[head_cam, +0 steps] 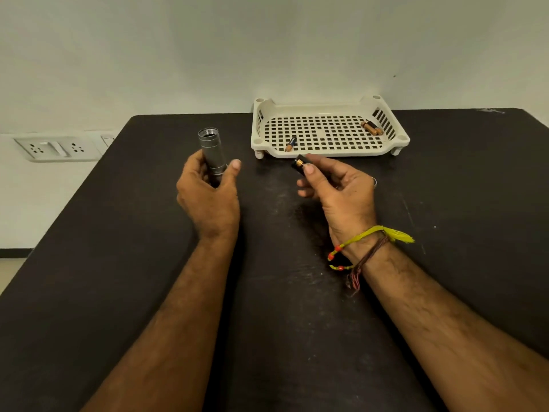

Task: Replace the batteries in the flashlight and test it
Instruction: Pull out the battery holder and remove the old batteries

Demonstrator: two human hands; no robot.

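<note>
My left hand [208,188] grips a silver flashlight body [211,151], held upright with its open threaded end pointing up. My right hand [338,188] pinches a small black battery holder [300,163] with copper-coloured battery ends showing at its front. The two hands are apart, above the black table [148,233]. In the cream perforated tray [326,150] a single battery [290,143] lies at the front left. Two more batteries [371,127] lie together at the tray's back right.
The tray stands at the table's far edge against a pale wall. A white socket panel [56,147] is on the wall to the left, beyond the table's left edge. Thread bracelets [365,248] circle my right wrist.
</note>
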